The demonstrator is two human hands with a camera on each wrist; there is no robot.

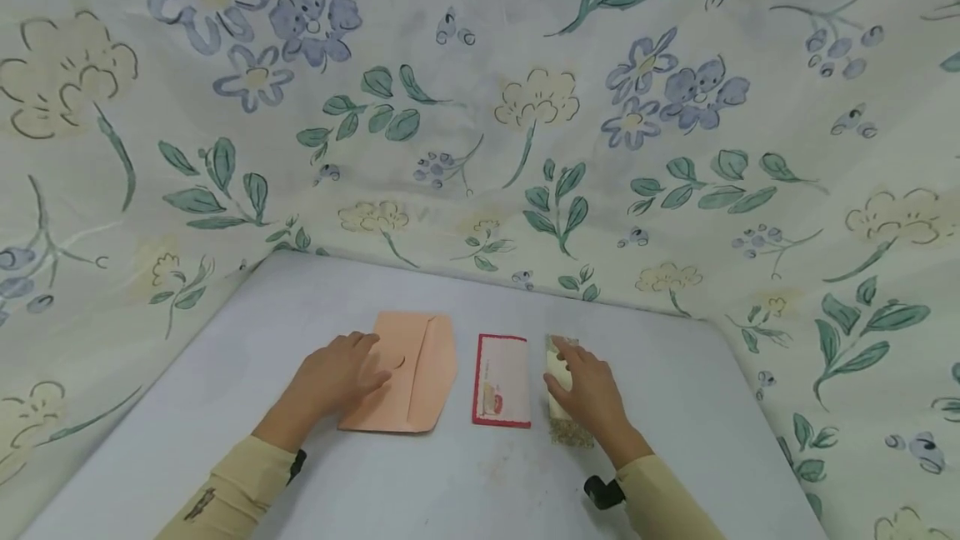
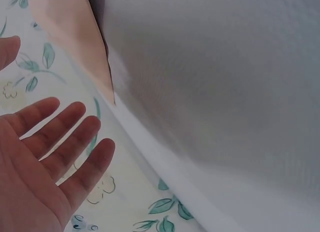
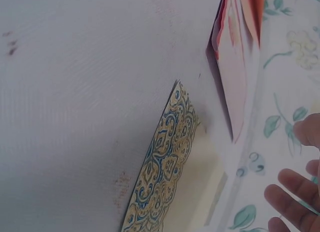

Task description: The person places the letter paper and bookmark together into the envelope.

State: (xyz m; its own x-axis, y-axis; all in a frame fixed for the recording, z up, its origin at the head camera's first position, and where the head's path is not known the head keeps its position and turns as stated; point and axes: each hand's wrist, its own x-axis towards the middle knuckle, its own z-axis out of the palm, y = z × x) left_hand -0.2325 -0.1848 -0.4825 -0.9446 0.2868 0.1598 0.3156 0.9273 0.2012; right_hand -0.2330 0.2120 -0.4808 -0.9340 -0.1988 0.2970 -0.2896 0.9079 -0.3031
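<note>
I see soft, diffuse light on the peach envelope (image 1: pixel 411 386) in my head feed, with faint shadow near it. My left-wrist feed shows dimmer grey, shadow spreading across the table (image 2: pixel 225 102) alongside the envelope; my right-wrist feed is similarly muted. Print on the red-bordered card (image 1: pixel 504 377), right of the envelope, blurs beyond reading.

On the table (image 1: pixel 427 486), before its far edge, an envelope (image 1: pixel 416 382), a card (image 1: pixel 501 380) and a second card (image 1: pixel 564 422) lie apart, left to right. The left hand (image 1: pixel 337 377) is over the envelope's left side, the right hand (image 1: pixel 595 394) over the second card; cloth (image 1: pixel 480 190) rises behind the far edge.
</note>
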